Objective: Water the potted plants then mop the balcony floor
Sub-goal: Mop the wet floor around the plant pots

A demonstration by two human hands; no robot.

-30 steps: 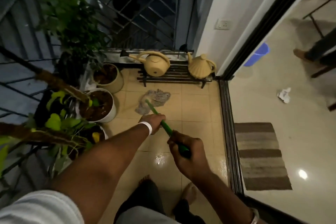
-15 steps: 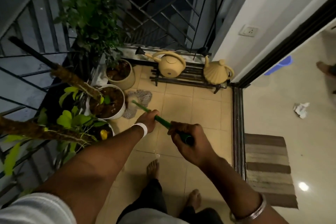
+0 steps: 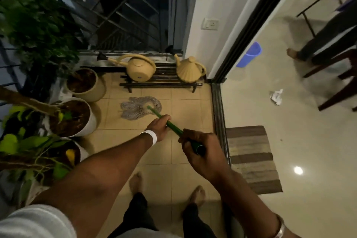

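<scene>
I hold a mop by its green handle (image 3: 172, 126) with both hands. My left hand (image 3: 159, 126) grips the handle lower down, and my right hand (image 3: 201, 155) grips its black top end. The grey string mop head (image 3: 139, 107) lies spread on the beige balcony tiles (image 3: 185, 114) in front of the rack. Potted plants line the left side: a beige pot (image 3: 87, 85), a white pot (image 3: 77, 117) and a third pot (image 3: 77, 152) half hidden by leaves. Two yellow watering cans (image 3: 140, 67) (image 3: 190, 70) sit on a low black rack (image 3: 160, 83).
Black railings close the balcony at the back and left. A sliding-door track (image 3: 219, 114) runs along the right. Indoors lie a striped mat (image 3: 251, 158), a crumpled paper (image 3: 276, 96) and a blue bucket (image 3: 249, 57), with dark furniture legs and another person's legs (image 3: 318, 44) beyond. My bare feet (image 3: 197, 195) stand on the tiles.
The mop head has swung from beside the white pot to the right, to the middle of the tiles before the rack. Both hands have kept their grip on the handle.
</scene>
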